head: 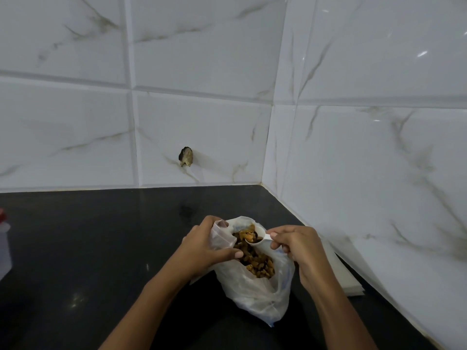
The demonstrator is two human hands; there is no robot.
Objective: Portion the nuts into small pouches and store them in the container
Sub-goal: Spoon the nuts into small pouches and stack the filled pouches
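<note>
A thin white plastic bag (255, 296) sits on the black countertop (101, 248), its mouth held wide. Brownish-yellow nuts and dried fruit (257, 263) fill it. My left hand (204, 251) pinches the bag's left rim, thumb across the opening. My right hand (295, 251) grips the handle of a small white scoop (260, 239). The scoop's bowl is heaped with the mix and sits just above the pile inside the bag.
A flat stack of clear small pouches (346, 276) lies against the right wall. At the far left edge stands a translucent container with a red lid (3, 238), partly cut off. White marble tile walls meet in a corner behind; a hole (186, 156) marks the back wall.
</note>
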